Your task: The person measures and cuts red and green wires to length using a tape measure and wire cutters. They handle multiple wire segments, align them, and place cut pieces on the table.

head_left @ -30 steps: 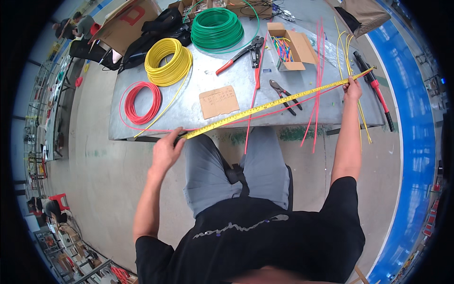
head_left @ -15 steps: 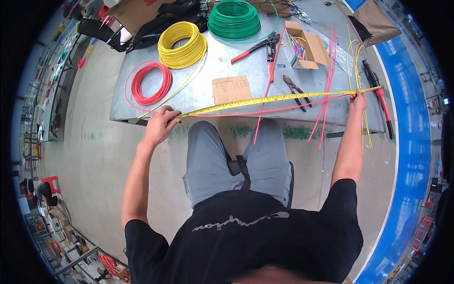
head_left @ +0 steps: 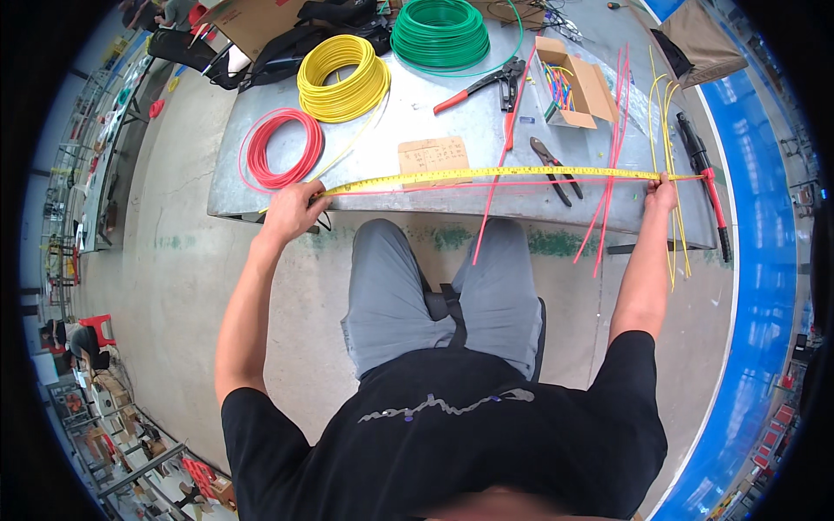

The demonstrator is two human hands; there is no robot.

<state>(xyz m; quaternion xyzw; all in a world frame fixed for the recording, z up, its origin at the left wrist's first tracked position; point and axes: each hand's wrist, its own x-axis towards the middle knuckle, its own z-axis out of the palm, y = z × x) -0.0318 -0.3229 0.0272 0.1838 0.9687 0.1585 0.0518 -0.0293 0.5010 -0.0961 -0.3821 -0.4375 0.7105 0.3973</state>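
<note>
A yellow tape measure (head_left: 539, 171) stretches nearly straight along the table's near side, between my two hands. My left hand (head_left: 294, 211) is closed on its left end, beside the red coil. My right hand (head_left: 660, 194) pinches the tape near its right end, by several cut yellow wires (head_left: 669, 139). Just below the tape runs a red wire (head_left: 443, 186), roughly parallel to it and reaching toward both hands. How each hand grips that wire is hidden by the fingers. Several cut red wires (head_left: 613, 143) lie crosswise under the tape.
Coils of red (head_left: 311, 156), yellow (head_left: 343, 108) and green wire (head_left: 439, 54) sit on the metal table (head_left: 365, 152). Nearby are a red-handled crimping tool (head_left: 473, 89), pliers (head_left: 556, 169), a marked cardboard piece (head_left: 434, 154), an open box (head_left: 591, 95) and a black-and-red tool (head_left: 702, 165).
The tape has straightened and its right part sits lower relative to the table. My left hand has shifted slightly and its fingers are closed more firmly. The whole view has moved a little.
</note>
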